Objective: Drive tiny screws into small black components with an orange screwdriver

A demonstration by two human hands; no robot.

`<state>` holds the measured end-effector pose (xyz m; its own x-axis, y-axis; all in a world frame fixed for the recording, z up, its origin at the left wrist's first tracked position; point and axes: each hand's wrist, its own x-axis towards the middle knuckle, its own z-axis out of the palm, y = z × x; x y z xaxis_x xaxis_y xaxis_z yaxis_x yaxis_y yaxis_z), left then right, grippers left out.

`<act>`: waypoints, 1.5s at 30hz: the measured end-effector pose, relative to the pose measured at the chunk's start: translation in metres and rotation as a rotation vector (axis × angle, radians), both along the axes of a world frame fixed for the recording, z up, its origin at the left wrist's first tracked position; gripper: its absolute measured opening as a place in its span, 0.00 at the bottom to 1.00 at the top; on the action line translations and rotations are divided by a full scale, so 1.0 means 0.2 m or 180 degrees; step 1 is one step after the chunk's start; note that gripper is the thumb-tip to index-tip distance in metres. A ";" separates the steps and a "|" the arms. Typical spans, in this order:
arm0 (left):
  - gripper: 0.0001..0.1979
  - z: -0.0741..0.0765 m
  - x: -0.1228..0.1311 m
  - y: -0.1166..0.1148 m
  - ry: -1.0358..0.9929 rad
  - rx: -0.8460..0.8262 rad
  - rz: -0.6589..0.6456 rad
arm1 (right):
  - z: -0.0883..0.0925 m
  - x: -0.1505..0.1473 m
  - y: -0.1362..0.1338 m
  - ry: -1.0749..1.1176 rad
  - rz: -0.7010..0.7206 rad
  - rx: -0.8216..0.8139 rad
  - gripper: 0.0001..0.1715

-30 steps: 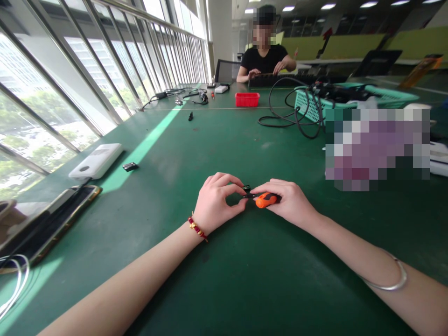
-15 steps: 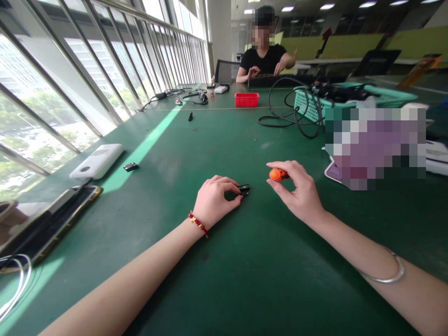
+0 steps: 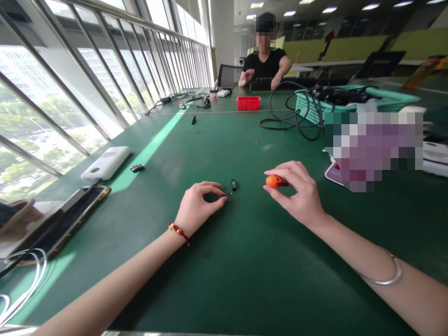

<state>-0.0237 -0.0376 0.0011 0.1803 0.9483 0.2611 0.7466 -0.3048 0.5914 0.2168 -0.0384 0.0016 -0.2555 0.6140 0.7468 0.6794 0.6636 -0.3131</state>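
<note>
My left hand (image 3: 201, 203) pinches a small dark piece (image 3: 228, 194) between thumb and fingertips, just above or on the green table (image 3: 224, 261). Right beside it lies a small black part (image 3: 234, 185) with a green face, not touched by my fingers. My right hand (image 3: 297, 191) grips an orange and black object (image 3: 275, 181), its rounded orange end showing between thumb and fingers. Its far end is hidden by the hand.
Left are a black piece (image 3: 136, 168), a white device (image 3: 107, 163) and a phone-like slab (image 3: 94, 198). Farther off stand a red box (image 3: 248, 103), black cables (image 3: 276, 125) and a teal basket (image 3: 308, 108). A person (image 3: 265, 63) sits across the table.
My left hand has moved left, away from the black part, with a small dark piece in its fingertips. The black part now lies free and turned. My right hand still holds the orange object.
</note>
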 end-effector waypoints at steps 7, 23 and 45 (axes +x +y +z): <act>0.06 -0.02 0.19 0.04 0.0366 0.0148 0.0156 | -0.01 0.00 0.01 0.0004 0.0118 0.0124 0.09; 0.08 0.03 -0.34 0.02 0.0516 0.0135 -0.0329 | -0.01 -0.01 0.00 -0.0146 0.0275 0.0061 0.09; 0.23 0.12 -0.70 -0.01 0.0377 -0.0428 0.0948 | -0.02 -0.03 -0.01 -0.0269 0.0549 -0.0079 0.08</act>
<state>-0.1628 -0.0393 0.0252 -0.0879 0.9884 0.1242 0.8569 0.0115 0.5153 0.2102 -0.0407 -0.0020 -0.4197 0.5736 0.7034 0.5808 0.7653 -0.2775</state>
